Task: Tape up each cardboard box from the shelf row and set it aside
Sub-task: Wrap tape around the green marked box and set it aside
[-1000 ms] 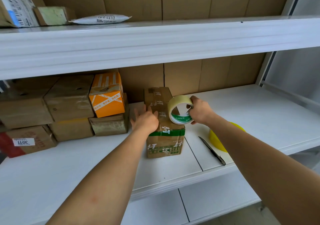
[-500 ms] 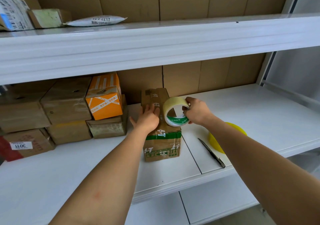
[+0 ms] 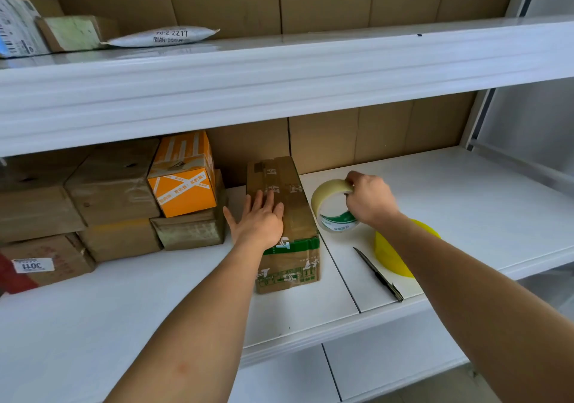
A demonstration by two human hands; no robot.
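Both hands are out over the white middle shelf [image 3: 124,303] in the head view. Her or his left hand [image 3: 259,221] lies flat, fingers straight and a little spread, pressing on top of the long brown cardboard box with green printed bands [image 3: 287,241], which sits lengthwise on the shelf with its far end near the brown back panel. Just right of the box, the right hand [image 3: 369,199] grips the roll of clear packing tape with a green-and-white core [image 3: 334,205], fingers curled over its rim and thumb pinching at the top edge; the roll stands on edge close beside the box, and I cannot tell whether a strip runs between them. Nearer the shelf's front edge lies a dark slim knife-like tool [image 3: 379,275], with a yellow round object [image 3: 394,253] just beside it, partly hidden by the right forearm. To the left, well apart from the hands, stands a stack of brown cardboard boxes [image 3: 111,182] with an orange box with white stripes [image 3: 183,182] on top. On the upper shelf [image 3: 279,70] rests a white padded mailer [image 3: 161,36].
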